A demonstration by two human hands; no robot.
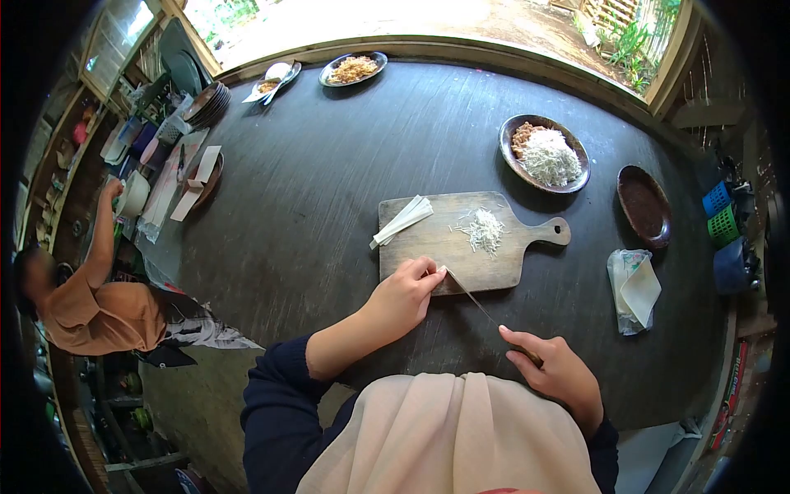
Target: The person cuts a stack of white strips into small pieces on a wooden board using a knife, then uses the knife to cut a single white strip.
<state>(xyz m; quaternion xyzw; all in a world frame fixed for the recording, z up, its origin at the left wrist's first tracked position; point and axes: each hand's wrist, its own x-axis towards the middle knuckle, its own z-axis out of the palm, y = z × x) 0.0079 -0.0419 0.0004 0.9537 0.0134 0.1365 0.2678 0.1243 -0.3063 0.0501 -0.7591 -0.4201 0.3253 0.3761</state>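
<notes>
My right hand (559, 375) is closed round the handle of a knife (473, 300), whose blade points up and left to the near edge of the wooden cutting board (502, 267). The fingers of my left hand (407, 295) are pinched together at the board's near edge, by the knife tip; what they hold is too small to make out. On the board lie a stack of pale strips (403, 221) at the upper left and a small heap of fine white shreds (484, 230) near the middle.
Beyond the board is a plate of shreds and brown food (550, 156). To the right are an empty oval dish (644, 206) and a plastic packet with pale sheets (634, 291). Two food plates (354, 69) stand by the window. Another person (107, 313) is at the left.
</notes>
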